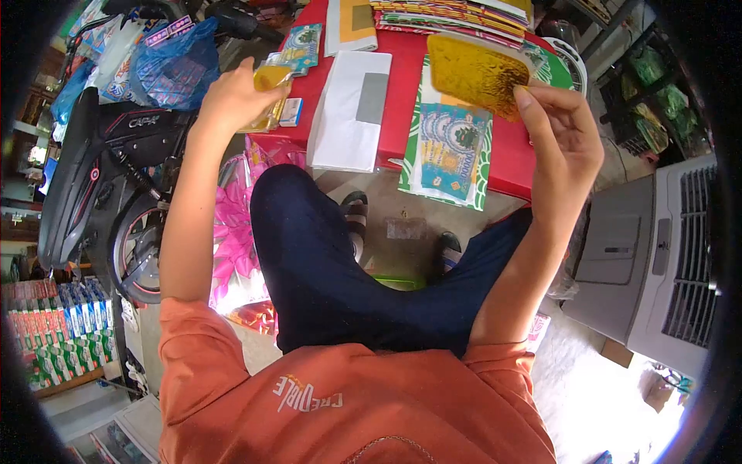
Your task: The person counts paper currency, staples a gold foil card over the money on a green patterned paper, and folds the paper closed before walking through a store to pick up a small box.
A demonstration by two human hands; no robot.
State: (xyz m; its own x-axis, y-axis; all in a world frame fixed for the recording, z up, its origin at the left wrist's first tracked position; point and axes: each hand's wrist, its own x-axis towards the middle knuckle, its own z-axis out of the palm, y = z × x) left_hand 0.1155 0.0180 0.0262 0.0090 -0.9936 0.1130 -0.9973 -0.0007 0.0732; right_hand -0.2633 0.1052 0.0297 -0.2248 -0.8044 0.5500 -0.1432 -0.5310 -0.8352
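My right hand (564, 131) pinches a shiny gold foil sheet (471, 69) by its right corner between thumb and fingers. The sheet is held above a layered paper set: blue printed notes (452, 151) on white paper over a green patterned sheet (407, 172). At the table's left edge, my left hand (236, 97) grips a stack of gold sheets (272, 77), thumb across it and fingertips partly hidden. Beside that stack lie more blue notes (303, 45) and a small white-and-blue box (291, 112). White paper with a grey patch (344, 124) lies between the hands.
The red table (398, 85) carries a pile of folded colourful papers (452, 17) at the back. On the left stand a black bicycle-like vehicle (127, 147) and blue plastic bags (174, 62). A grey air cooler (657, 247) is at right. Pink wrapping (236, 220) sits beside my left knee.
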